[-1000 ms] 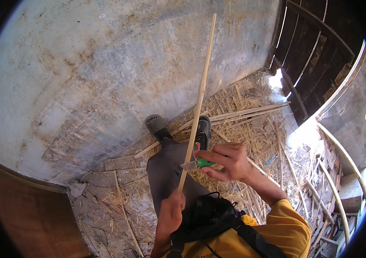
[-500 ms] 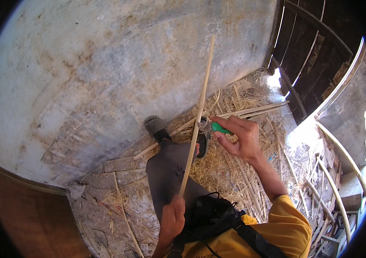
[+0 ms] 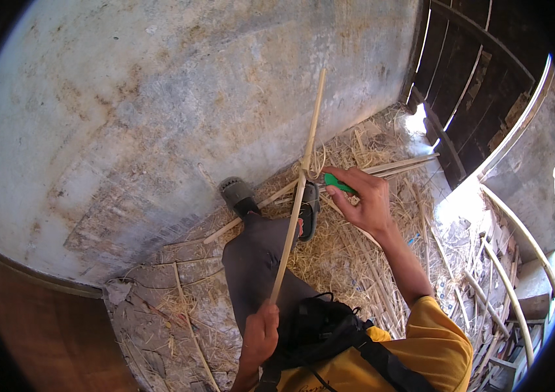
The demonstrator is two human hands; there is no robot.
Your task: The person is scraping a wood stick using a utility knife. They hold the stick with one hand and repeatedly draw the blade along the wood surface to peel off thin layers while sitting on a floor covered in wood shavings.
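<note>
A long pale stick (image 3: 290, 225), bamboo-like, slants up and away from my lap past my legs. My left hand (image 3: 262, 330) is closed around its near end, low and left of the black bag on my lap. My right hand (image 3: 364, 198) is closed on the green handle of a small cutting tool (image 3: 339, 183). The tool's head meets the stick about midway along; its exact shape is too small to make out. Thin curled shavings (image 3: 317, 160) stand off the stick beside that spot.
A stained grey wall (image 3: 179, 117) rises ahead and left. Straw-like shavings cover the floor (image 3: 336, 274) around my sandalled feet. Pale sticks (image 3: 401, 166) lie near the wall at right, by dark wooden boards (image 3: 473, 78). Longer curved poles (image 3: 509, 297) lie far right.
The stick has shifted slightly toward me, its far tip now lower. My right hand and the tool have moved slightly away along it. A fresh curl of shaving shows at the tool.
</note>
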